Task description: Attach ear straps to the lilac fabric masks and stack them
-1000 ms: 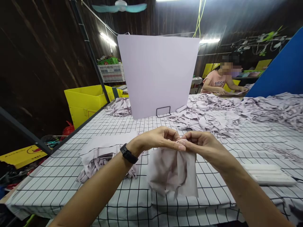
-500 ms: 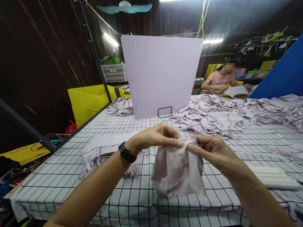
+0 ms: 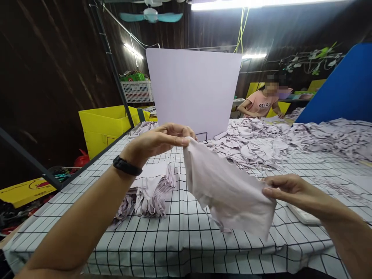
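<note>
A thin pale pink cloth garment, resembling underwear, hangs stretched at a slant above the table, its lower edge drooping. My left hand, with a black band on the wrist, pinches its upper left corner between thumb and fingers. Lower down, my right hand grips the garment's right edge with thumb and fingertips. Beside my left forearm lies a stack of similar garments, with narrow loops of cloth dangling from its near side. A white flat object is partly hidden under my right hand.
A white table with black grid lines spreads before me. Loose pale garments are heaped at its far right. An upright pale panel stands ahead, a blue panel to the right. Behind sits a person in a pink shirt.
My hands have moved apart, the left one up and leftward, the right one rightward. Between them the garment, bunched before, is now spread out. The stack on the left shows more fully.
</note>
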Motion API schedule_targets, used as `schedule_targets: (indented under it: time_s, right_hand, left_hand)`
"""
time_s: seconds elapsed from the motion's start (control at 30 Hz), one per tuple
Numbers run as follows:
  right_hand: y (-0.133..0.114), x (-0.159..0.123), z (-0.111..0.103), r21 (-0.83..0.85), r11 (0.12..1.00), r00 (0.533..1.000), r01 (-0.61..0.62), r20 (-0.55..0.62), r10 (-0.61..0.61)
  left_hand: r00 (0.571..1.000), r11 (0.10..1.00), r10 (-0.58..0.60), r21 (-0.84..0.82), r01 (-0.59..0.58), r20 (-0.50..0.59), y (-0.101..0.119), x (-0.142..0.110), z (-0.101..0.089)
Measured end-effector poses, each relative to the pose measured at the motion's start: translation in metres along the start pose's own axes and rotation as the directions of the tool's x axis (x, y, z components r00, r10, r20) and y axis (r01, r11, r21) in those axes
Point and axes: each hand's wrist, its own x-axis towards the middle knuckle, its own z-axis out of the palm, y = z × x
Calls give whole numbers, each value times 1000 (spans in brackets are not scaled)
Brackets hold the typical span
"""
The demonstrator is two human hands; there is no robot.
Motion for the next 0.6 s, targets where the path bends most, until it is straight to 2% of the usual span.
schedule_targets:
  time_s: [0.07,0.13,0.23,0.37,0.47,0.53,0.6]
  right_hand:
    - [-2,-6,-15,-104,994,1000,-26,14,28]
    - [-5,-10,-28,-188,982,999,-32,-32,27]
    - [-15,-13,-41,-282,959,997,25,-61,-44]
    - [-31,-11,-48,-451,887,972,98,-146,-182]
    - [-40,-11,-48,-552,834,952,4,-253,-172]
    - [-41,-12,-48,-557,825,903,-97,-398,-163]
    - [-38,-16,-50,-548,820,799,-164,-562,-216]
  left_hand:
    - [999,998,1,60,1,-32,2,-5,-8]
    - [999,989,-4,146,12,-53,5,-9,-14]
    - [998,950,3,312,19,-70,10,-13,-17]
    - [988,859,65,512,17,-141,19,-15,-13]
    - [964,784,142,619,29,-225,22,-17,-3]
    - [934,748,200,662,51,-298,21,-18,4]
    - [883,739,275,671,60,-381,18,-18,10]
